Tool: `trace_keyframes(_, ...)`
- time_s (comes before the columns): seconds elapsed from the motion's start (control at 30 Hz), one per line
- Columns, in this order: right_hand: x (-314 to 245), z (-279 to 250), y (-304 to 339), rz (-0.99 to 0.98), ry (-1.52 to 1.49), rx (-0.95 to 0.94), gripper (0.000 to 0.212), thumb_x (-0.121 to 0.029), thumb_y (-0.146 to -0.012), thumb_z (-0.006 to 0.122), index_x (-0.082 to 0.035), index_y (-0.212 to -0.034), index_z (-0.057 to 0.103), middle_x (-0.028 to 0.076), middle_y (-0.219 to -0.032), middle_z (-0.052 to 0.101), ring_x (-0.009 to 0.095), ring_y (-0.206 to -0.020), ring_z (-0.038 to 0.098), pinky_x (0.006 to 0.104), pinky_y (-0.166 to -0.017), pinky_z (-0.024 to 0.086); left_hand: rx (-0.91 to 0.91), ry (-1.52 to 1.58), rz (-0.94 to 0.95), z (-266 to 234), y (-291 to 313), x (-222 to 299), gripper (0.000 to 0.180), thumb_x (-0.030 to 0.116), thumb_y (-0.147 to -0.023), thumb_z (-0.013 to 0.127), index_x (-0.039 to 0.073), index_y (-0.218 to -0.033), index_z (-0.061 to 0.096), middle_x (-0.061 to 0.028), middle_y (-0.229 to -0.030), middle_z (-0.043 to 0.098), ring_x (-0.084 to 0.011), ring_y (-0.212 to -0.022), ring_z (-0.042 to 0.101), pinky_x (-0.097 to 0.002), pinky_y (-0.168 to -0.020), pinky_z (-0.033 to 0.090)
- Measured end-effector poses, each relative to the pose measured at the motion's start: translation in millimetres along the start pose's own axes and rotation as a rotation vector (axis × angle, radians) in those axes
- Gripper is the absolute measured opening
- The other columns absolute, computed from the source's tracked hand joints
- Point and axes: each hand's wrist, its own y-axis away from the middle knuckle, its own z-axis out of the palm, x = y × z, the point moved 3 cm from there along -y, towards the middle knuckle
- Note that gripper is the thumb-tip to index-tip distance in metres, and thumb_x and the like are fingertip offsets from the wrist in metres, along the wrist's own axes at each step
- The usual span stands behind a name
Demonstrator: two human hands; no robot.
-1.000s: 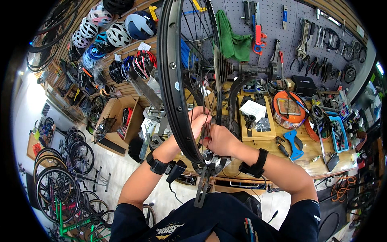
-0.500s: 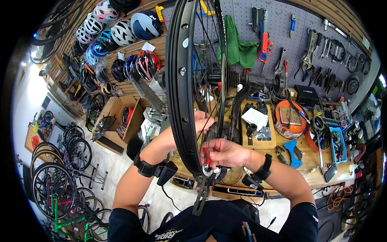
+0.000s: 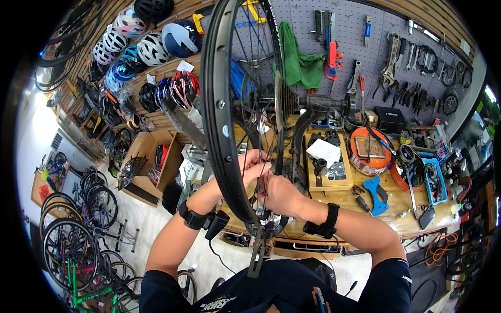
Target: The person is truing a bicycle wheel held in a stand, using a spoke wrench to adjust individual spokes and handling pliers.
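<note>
A bicycle wheel with a black rim (image 3: 225, 141) stands upright in front of me, held in a truing stand (image 3: 257, 253) over the bench. Thin dark spokes (image 3: 245, 57) run from the rim to the hub, which carries a cassette (image 3: 284, 101). My left hand (image 3: 254, 166) reaches behind the rim, thumb and fingers pinched at a spoke. Just below and to its right, my right hand (image 3: 282, 194) is closed among the lower spokes. A small red spoke wrench (image 3: 261, 189) shows partly between its fingers; the fingertips are mostly hidden.
On the wooden bench (image 3: 334, 211) to the right lie a cardboard tray (image 3: 330, 182) of parts, an orange round case (image 3: 369, 151), a blue tool (image 3: 377, 197) and a blue basket (image 3: 437, 180). Tools hang on the pegboard behind. Bicycles (image 3: 70, 245) stand at left.
My right hand has moved up and turned, with its back now toward me and the red wrench higher. Both hands are now close together. The wheel appears shifted slightly left as the view moved.
</note>
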Motion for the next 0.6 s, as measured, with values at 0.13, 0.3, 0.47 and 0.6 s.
trace_keyframes(0.13,5,7,-6,0.087,-0.417,-0.282,0.046,-0.019,-0.084,0.068,0.005,-0.118,0.049,0.012,-0.073,0.065,0.022,-0.066,0.063,0.0325,-0.062,0.05,0.096,-0.104,0.089,-2,4,6,0.035,0.028,-0.098,0.056,-0.005,-0.112,0.057,-0.0017,-0.09,0.057,-0.008,-0.083,0.05,-0.0228,-0.075,0.043)
trace_keyframes(0.3,-10,-20,14,0.092,-1.516,-0.771,0.037,-0.029,-0.098,0.057,0.001,-0.12,0.053,-0.002,-0.076,0.057,0.005,-0.067,0.053,0.0221,-0.063,0.04,0.115,0.047,0.063,-11,3,30,0.041,0.036,-0.098,0.052,-0.003,-0.102,0.063,-0.0005,-0.076,0.054,-0.0097,-0.073,0.052,-0.0239,-0.069,0.043)
trace_keyframes(0.47,-7,-15,10,0.043,-1.232,-0.654,0.031,-0.03,-0.098,0.056,-0.001,-0.107,0.058,-0.003,-0.071,0.055,0.005,-0.06,0.049,0.0213,-0.057,0.039,0.116,0.031,0.066,-15,1,31,0.043,0.038,-0.097,0.053,-0.003,-0.101,0.063,-0.0007,-0.076,0.055,-0.0095,-0.075,0.053,-0.0237,-0.07,0.043)
trace_keyframes(0.6,-13,-17,11,-0.017,-0.454,-0.269,0.039,-0.038,-0.094,0.059,0.0,-0.086,0.061,0.012,-0.067,0.061,0.026,-0.061,0.059,0.0355,-0.06,0.048,0.099,0.044,0.111,-7,0,9,0.038,0.033,-0.097,0.056,-0.003,-0.109,0.059,0.0006,-0.081,0.055,-0.0081,-0.078,0.052,-0.0234,-0.07,0.043)
